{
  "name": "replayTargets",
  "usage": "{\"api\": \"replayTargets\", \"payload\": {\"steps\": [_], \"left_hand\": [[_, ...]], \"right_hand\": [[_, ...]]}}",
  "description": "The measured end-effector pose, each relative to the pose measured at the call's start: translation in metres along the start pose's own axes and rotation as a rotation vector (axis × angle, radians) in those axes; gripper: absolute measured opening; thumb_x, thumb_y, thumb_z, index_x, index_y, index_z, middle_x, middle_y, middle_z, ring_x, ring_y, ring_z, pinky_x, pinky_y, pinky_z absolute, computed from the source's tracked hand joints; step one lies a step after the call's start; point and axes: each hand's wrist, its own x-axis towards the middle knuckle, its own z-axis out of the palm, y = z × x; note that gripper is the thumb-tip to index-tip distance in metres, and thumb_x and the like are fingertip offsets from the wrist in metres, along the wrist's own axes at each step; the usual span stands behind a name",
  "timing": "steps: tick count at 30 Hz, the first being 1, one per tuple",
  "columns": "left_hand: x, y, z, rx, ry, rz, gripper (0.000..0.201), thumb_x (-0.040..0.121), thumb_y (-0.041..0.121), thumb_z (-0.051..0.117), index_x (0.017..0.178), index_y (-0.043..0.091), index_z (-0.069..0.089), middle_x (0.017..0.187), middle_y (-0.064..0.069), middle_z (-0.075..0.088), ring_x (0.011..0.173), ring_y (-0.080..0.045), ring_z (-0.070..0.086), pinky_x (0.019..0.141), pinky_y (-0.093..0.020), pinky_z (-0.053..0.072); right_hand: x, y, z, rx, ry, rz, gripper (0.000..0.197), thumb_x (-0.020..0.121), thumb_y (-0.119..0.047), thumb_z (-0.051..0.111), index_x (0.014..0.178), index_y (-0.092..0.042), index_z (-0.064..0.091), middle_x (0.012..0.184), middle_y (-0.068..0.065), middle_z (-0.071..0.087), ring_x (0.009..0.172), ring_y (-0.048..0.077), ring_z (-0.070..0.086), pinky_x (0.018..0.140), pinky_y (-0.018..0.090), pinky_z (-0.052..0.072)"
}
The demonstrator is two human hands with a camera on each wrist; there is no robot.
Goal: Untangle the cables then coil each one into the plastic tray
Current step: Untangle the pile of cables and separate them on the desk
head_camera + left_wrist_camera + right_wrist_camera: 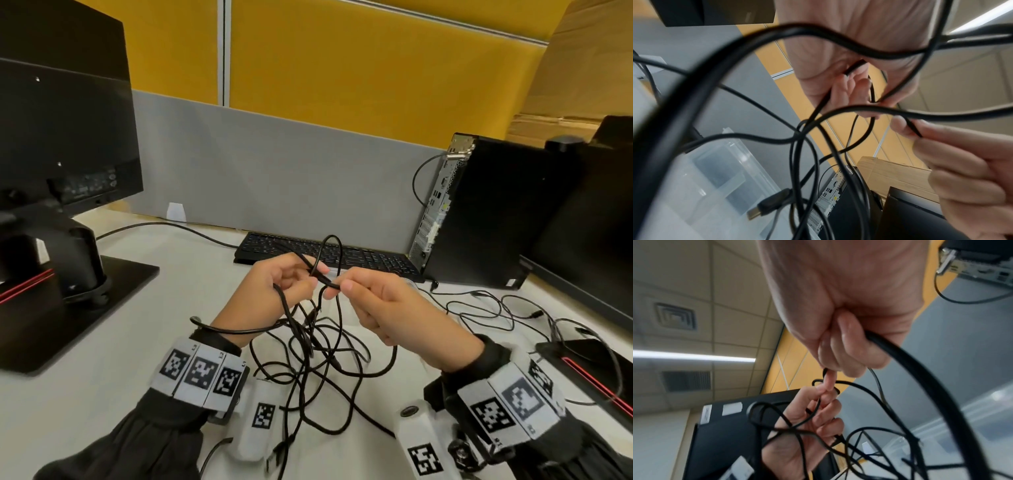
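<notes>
- The left hand (pixel 274 291) is raised above the desk (pixel 113 370), its fingers curled round several strands of the black cables (pixel 318 356), with a plug end tucked against the palm in the left wrist view.
- The right hand (pixel 387 308) sits just beside it, thumb and forefinger pinching one thin strand where the two hands almost meet; its other fingers are curled in, and the right wrist view shows a thicker cable (pixel 937 386) passing under them.
- A narrow loop (pixel 330 253) stands up from the pinch, its long axis near vertical, its closed end pointing up toward the keyboard (pixel 329 257).
- From the hands the cables hang down and spread into a loose tangle on the desk between the wrists, strands crossing in many directions with no single long axis.
- One strand runs across the left wrist, roughly level, its end pointing left.
- A flat gold-tipped plug (pixel 766 206) dangles in the left wrist view, its tip pointing down and left, in front of the clear tray (pixel 719 175).
- The tray shows only in the wrist views; whether any cable lies inside it I cannot tell.
- A monitor (pixel 65 137) stands at the left and a computer case (pixel 486 212) at the right of the desk, with thinner cables lying near the case.
</notes>
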Motion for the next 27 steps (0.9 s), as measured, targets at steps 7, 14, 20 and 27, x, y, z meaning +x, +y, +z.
{"api": "replayTargets", "payload": {"steps": [7, 14, 20, 27], "left_hand": [[0.007, -0.007, -0.008, 0.005, 0.302, -0.062, 0.024, 0.094, 0.011, 0.049, 0.076, 0.016, 0.063, 0.045, 0.01, 0.045, 0.046, -0.005, 0.038, 0.05, -0.03, 0.038], [0.013, -0.013, -0.024, -0.195, 0.539, -0.204, 0.03, 0.097, 0.014, 0.043, 0.07, 0.011, 0.056, 0.052, 0.003, 0.047, 0.036, -0.001, 0.039, 0.04, -0.01, 0.031], [0.01, -0.003, -0.023, -0.451, 0.327, -0.272, 0.014, 0.098, 0.012, 0.042, 0.093, 0.006, 0.054, 0.058, 0.001, 0.042, 0.037, -0.001, 0.038, 0.038, -0.01, 0.032], [0.009, 0.002, -0.022, -0.721, 0.261, -0.26, 0.016, 0.095, 0.009, 0.042, 0.094, 0.014, 0.057, 0.064, 0.001, 0.062, 0.039, -0.003, 0.036, 0.035, -0.011, 0.029]], "right_hand": [[-0.006, 0.002, 0.0, -0.198, -0.064, -0.113, 0.026, 0.1, -0.021, 0.038, 0.099, -0.018, 0.064, 0.042, -0.014, 0.035, 0.041, 0.004, 0.032, 0.04, 0.011, 0.028], [-0.014, 0.018, -0.037, -0.146, 0.037, -0.247, 0.023, 0.096, -0.025, 0.04, 0.091, -0.025, 0.063, 0.062, -0.007, 0.041, 0.057, 0.007, 0.036, 0.055, 0.025, 0.035], [-0.016, 0.036, -0.049, 0.308, 0.161, -0.141, 0.023, 0.087, -0.032, 0.048, 0.084, -0.016, 0.063, 0.061, -0.004, 0.026, 0.054, 0.01, 0.021, 0.051, 0.022, 0.02], [-0.015, 0.036, -0.046, 0.124, 0.186, -0.013, 0.024, 0.096, -0.024, 0.043, 0.095, -0.015, 0.066, 0.05, -0.012, 0.031, 0.047, 0.008, 0.024, 0.042, 0.018, 0.022]]}}
